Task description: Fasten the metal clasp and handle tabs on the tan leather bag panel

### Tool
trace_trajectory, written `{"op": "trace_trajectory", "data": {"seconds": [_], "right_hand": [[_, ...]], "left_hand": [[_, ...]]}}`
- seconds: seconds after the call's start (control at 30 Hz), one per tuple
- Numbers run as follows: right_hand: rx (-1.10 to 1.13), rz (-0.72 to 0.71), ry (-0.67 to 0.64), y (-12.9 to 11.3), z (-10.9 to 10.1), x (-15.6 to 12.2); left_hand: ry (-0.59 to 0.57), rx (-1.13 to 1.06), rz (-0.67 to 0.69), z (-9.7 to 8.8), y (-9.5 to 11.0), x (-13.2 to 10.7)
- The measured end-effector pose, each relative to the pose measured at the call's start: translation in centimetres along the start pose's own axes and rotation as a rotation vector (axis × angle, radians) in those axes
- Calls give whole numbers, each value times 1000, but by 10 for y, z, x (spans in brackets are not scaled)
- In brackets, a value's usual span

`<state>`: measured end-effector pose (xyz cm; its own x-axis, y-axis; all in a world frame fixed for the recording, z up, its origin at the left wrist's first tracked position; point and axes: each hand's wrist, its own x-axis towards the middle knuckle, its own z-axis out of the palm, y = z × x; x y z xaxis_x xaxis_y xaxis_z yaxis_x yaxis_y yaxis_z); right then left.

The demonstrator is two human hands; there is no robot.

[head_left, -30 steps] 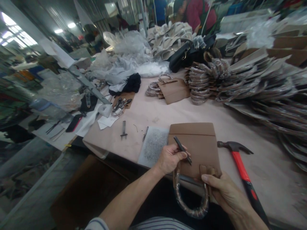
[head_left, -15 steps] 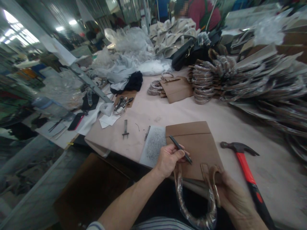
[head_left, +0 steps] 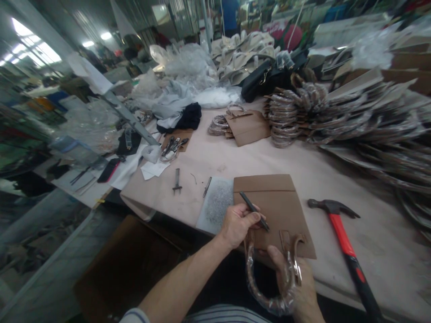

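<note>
A brown bag panel (head_left: 269,202) lies at the table's front edge, with a plastic-wrapped handle (head_left: 251,278) hanging from its near side. My left hand (head_left: 235,224) is closed around a dark, slim, pen-like tool (head_left: 248,204), slanted over the panel with its lower end near the handle's left tab. Whether that end touches the panel, I cannot tell. Behind the handle's right side, my right hand (head_left: 303,287) grips the panel's near edge, its thumb showing inside the loop and its other fingers largely hidden. Under the panel's left side sits a pale speckled slab (head_left: 215,206).
A claw hammer (head_left: 343,233) with a red and black handle lies on the right. A metal tool (head_left: 177,181) and a thin pen-like rod (head_left: 207,187) lie on the left. Wrapped-handle panels (head_left: 363,116) pile up at right; another panel (head_left: 249,128) lies farther back.
My right hand has moved left from the panel's right corner to behind the handle, its thumb now inside the loop. My left hand and its tool have barely moved.
</note>
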<state>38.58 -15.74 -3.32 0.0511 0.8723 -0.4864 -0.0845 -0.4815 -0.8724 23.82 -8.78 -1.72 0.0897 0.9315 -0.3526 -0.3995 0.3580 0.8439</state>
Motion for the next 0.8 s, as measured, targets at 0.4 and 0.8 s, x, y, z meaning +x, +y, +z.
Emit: {"op": "trace_trajectory", "data": {"seconds": [0.4,0.8], "right_hand": [[598,-135,45,5,22,-1],[705,-91,57,-3,29,-7]], "left_hand": [[38,-2,60,6,0,-12],[44,30,118,10,3,-22]]}}
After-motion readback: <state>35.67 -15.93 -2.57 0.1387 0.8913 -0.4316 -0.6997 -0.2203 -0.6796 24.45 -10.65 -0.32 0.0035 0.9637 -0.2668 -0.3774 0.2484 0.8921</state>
